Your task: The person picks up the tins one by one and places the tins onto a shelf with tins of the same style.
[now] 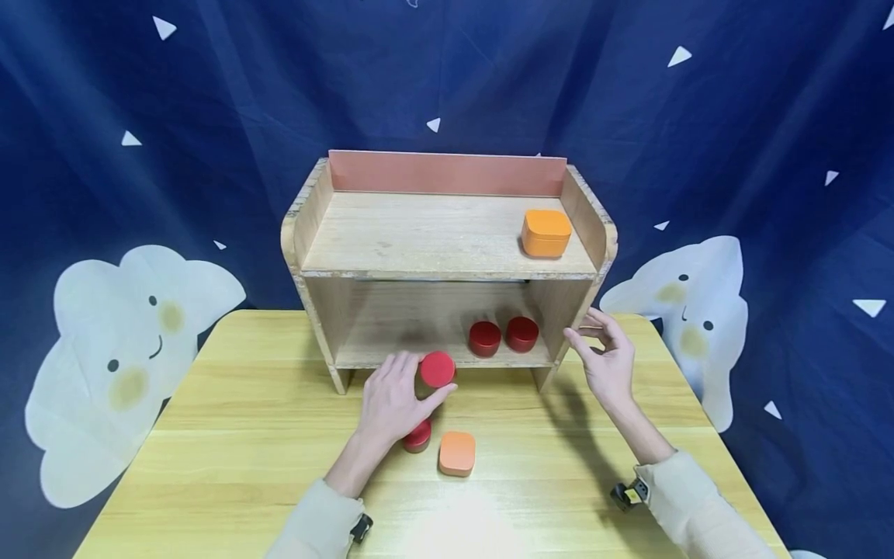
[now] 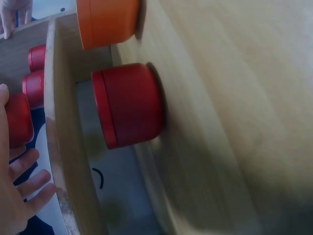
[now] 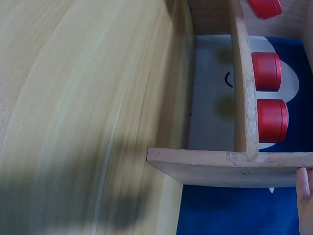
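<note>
My left hand [image 1: 393,396] holds a round red lidded tin [image 1: 438,369] between thumb and fingers, just in front of the lower shelf board. In the left wrist view that held tin [image 2: 18,120] is partly cut off by the frame's edge. Below the hand, another red tin [image 1: 417,437] stands on the table, partly hidden by it. Beside that is an orange squarish tin [image 1: 457,453]. My right hand [image 1: 611,365] is at the right side panel of a small wooden shelf [image 1: 447,276]; its thumb touches the panel in the right wrist view.
Two red tins, a left one [image 1: 485,339] and a right one [image 1: 522,334], stand side by side on the lower board. An orange tin [image 1: 546,233] sits on the top board's right end. Behind the wooden table [image 1: 244,404] hangs a dark blue curtain [image 1: 447,70].
</note>
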Motion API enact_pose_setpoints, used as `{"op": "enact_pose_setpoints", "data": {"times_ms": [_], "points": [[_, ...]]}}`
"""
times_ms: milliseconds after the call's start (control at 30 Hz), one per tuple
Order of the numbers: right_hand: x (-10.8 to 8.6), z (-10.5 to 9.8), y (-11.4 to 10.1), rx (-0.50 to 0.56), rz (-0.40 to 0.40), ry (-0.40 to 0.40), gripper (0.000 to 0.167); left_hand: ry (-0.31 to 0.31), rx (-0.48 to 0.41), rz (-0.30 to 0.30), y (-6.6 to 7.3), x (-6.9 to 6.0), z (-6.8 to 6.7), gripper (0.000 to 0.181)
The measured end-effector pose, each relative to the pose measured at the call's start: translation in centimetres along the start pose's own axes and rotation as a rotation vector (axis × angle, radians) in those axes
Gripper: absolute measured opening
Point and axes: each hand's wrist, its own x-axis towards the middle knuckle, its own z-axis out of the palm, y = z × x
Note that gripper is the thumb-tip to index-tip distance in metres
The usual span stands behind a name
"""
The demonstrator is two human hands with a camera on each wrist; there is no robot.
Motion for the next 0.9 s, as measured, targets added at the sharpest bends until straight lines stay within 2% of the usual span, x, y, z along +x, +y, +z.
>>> {"op": "enact_pose_setpoints", "data": {"times_ms": [267,500,667,900], "points": [[0.0,0.1,-0.2,0.007,-0.002,0.004,0.042,0.048,0.054,0.028,0.6,0.9,0.3,0.065],[0.0,0.1,0.1,-0.023,-0.004,-0.002,0.042,0.036,0.098,0.016,0.8,1.8,1.0,0.067],[0.1,0.0,0.2,-0.005,-0.014,-0.008,0.042,0.049,0.116,0.023,0.7,2.3,1.7,0.068],[-0.1,0.1,-0.1,0.012,-0.011,-0.005,0.042,0.049,0.121,0.024,0.8,2.7,1.9,0.067]]}}
